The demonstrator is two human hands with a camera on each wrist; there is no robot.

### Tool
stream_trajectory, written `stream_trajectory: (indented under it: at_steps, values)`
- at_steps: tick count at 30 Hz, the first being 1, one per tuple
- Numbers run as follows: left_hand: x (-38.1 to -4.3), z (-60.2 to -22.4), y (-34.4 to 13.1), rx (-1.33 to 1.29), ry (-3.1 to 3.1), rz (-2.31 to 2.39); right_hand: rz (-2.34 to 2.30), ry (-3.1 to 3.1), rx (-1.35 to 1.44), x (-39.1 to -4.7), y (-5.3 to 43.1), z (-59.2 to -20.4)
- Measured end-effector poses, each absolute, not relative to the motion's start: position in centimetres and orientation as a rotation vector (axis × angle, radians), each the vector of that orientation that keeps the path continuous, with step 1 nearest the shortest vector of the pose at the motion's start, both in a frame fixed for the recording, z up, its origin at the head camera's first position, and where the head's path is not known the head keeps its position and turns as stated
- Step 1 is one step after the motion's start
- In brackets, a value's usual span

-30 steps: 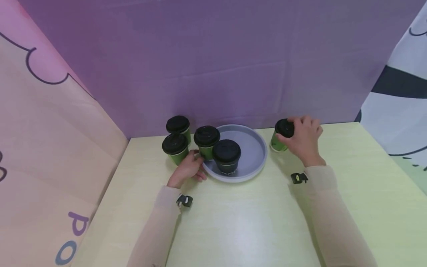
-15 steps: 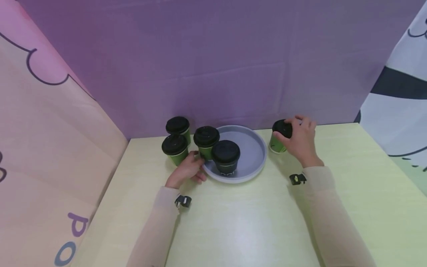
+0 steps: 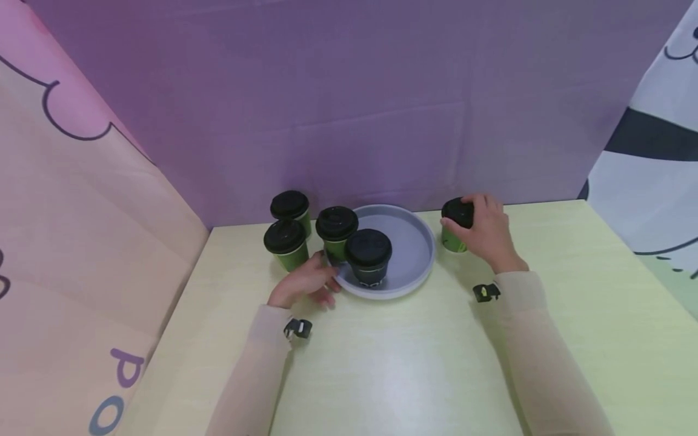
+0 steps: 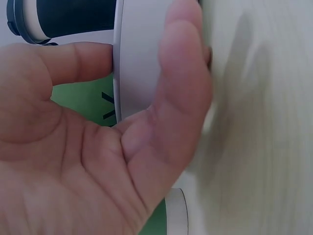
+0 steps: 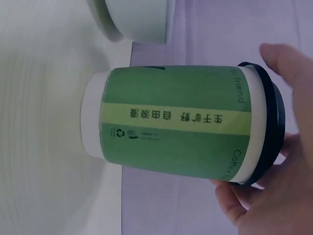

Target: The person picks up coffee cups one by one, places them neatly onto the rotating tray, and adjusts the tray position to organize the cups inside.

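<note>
My right hand (image 3: 489, 233) grips a green paper coffee cup (image 3: 452, 236) by its black lid (image 5: 274, 127), right of the round grey tray (image 3: 409, 280). The cup stands nearly upright; green sleeve and white base show in the right wrist view. At the tray's left rim, my left hand (image 3: 306, 280) pinches the edge, thumb on top and fingers along the outer side. On the tray's left part stand a green lidded cup (image 3: 335, 233) and a dark lidded cup (image 3: 369, 257). Some left fingertips are hidden in the left wrist view.
Two more green lidded cups, a front one (image 3: 286, 242) and a back one (image 3: 291, 209), stand on the table just left of the tray. A purple backdrop (image 3: 327, 121) rises behind the pale table (image 3: 371, 363).
My right hand and its cup have shifted slightly left, closer to the tray. The left hand's fingers have moved a little at the rim; the other cups stay put.
</note>
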State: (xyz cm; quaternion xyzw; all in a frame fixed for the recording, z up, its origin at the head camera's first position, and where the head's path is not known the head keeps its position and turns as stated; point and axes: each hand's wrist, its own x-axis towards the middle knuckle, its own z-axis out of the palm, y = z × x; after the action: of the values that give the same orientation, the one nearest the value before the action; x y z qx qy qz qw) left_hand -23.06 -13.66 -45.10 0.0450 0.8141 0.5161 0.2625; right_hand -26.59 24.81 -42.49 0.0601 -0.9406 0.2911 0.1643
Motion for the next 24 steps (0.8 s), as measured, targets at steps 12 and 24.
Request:
stream_trajectory:
  at_steps: [12,24]
  values:
    - [-23.3,-45.3,-13.7,0.125,2.18,1.445,0.868,-2.72,0.157,-26.4,25.5,-42.0]
    - [-23.7,-46.2,-13.6,0.036,2.233,1.524,0.891,-2.687,0.118,-26.6,25.8,-42.8]
